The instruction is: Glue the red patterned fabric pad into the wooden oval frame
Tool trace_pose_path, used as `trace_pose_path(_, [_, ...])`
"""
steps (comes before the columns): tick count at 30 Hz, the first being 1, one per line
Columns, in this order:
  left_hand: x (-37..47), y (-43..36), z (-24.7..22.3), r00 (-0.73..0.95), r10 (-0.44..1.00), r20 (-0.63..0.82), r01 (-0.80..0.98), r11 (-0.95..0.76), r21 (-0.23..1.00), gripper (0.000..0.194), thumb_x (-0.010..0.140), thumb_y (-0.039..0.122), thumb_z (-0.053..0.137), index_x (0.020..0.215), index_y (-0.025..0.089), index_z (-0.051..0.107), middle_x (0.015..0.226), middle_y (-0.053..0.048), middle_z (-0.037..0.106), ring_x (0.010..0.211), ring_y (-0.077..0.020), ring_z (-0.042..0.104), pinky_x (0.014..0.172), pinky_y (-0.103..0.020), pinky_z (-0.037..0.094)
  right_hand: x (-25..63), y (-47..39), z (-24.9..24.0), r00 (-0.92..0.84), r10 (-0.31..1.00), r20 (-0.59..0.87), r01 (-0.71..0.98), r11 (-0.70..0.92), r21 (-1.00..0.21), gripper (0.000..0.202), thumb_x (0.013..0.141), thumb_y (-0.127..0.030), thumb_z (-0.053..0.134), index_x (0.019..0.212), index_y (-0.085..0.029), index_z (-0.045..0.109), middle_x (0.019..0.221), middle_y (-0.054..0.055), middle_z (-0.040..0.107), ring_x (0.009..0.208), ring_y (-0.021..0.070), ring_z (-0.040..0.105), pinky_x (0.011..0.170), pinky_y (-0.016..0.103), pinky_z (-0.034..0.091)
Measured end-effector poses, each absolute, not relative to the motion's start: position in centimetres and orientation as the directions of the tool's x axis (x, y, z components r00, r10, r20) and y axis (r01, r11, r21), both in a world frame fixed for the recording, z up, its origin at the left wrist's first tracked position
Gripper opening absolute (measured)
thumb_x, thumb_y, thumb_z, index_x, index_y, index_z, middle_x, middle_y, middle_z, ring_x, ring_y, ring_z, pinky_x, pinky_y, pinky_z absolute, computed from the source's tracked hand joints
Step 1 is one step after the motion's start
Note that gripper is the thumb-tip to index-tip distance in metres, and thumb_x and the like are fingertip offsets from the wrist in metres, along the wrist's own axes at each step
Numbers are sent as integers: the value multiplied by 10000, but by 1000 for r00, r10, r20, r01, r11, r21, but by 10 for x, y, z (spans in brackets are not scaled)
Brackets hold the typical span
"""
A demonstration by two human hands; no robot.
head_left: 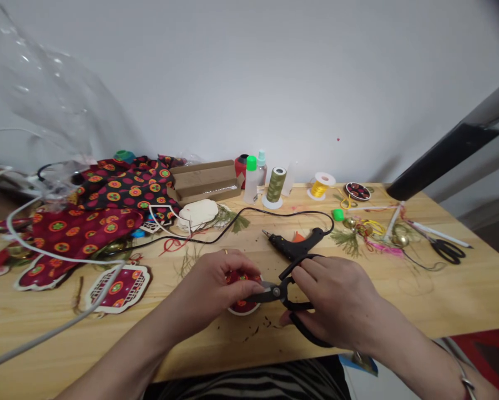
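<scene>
Black-handled scissors (pixel 277 292) are gripped in my right hand (pixel 332 294), their blades pointing left. My left hand (pixel 222 283) holds a small round fabric-covered piece (pixel 243 307), dark red with a pale rim, against the table. The blade tips lie over this piece, beside my left thumb. Whether the blades are closed on any fabric is hidden by the thumb. Small dark scraps (pixel 255 332) are scattered on the wood just below. Beyond my hands lies a black hot glue gun (pixel 295 244) with an orange trigger.
Patterned fabric (pixel 86 222) heaps at the left, near a lantern-shaped piece (pixel 118 289) crossed by a white cable (pixel 61 329). An open cardboard box (pixel 207 180), bottles (pixel 251 180) and a green thread spool (pixel 276 186) line the wall. More scissors (pixel 447 250) lie right.
</scene>
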State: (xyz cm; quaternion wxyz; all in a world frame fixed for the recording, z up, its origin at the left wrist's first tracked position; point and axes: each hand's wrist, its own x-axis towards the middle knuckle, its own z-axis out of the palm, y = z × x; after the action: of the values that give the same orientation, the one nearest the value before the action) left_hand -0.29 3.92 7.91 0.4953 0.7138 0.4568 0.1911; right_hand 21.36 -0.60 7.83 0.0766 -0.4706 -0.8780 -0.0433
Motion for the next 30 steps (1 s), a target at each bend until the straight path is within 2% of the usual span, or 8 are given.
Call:
trace_pose_path(7, [2,32,81,499,836,-228,520,-78,851,218,806,293,549,715,189,718,697,-7,679,652,-155,614,617,-236,446,213,-8,78,-567,809,154,820,572,13,303,665,-469,696,715,-202,560,690,15,618,603,198,549,530,325,312])
trace_pose_path(11, [-1,34,77,374,898,-232,535,-5,845,286,816,364,522,628,181,634,567,31,583,564,-131,526,551,-222,389,212,-11,79,-559,808,188,825,564,30,304,644,-463,714,697,-208,559,675,7,613,598,194,553,524,322,313])
trace_pose_path(15, [-9,39,67,248,953,-173,400,62,914,322,819,390,512,572,184,519,533,59,456,544,-110,412,548,-217,342,224,-16,82,-510,808,294,848,529,18,262,719,-451,647,690,-202,575,638,8,614,583,180,577,520,295,341])
trace_pose_path(18, [-15,35,60,222,955,-197,244,141,959,398,857,418,453,527,197,420,490,73,364,492,-101,317,497,-221,297,253,-18,80,-338,853,397,939,336,77,279,782,-456,559,810,-186,625,646,36,648,582,199,614,483,275,333])
trace_pose_path(21, [-19,26,59,207,945,-254,208,211,955,403,850,431,469,525,201,407,480,80,333,468,-96,285,458,-216,269,297,-19,71,-28,960,277,979,-30,202,356,772,-516,527,856,-190,645,630,79,673,513,241,607,422,273,270])
trace_pose_path(23, [-21,20,60,258,931,-259,273,186,944,367,829,414,515,540,190,486,489,70,399,481,-96,355,478,-208,303,330,-21,63,117,988,102,973,-134,188,350,786,-493,527,830,-173,661,663,120,694,511,250,620,419,282,292])
trace_pose_path(27, [-21,10,62,421,863,-279,384,109,917,214,785,277,579,605,185,651,577,23,591,578,-125,531,574,-220,406,381,-27,49,71,994,-80,997,-74,-35,256,853,-365,488,759,-197,656,663,131,696,531,189,645,466,296,363])
trace_pose_path(30, [-16,6,58,531,815,-232,379,16,925,147,759,188,582,665,200,696,616,19,642,618,-132,579,625,-230,439,398,-28,42,28,999,-45,994,-32,-104,138,811,-321,577,770,-212,650,626,116,682,493,185,627,453,292,380])
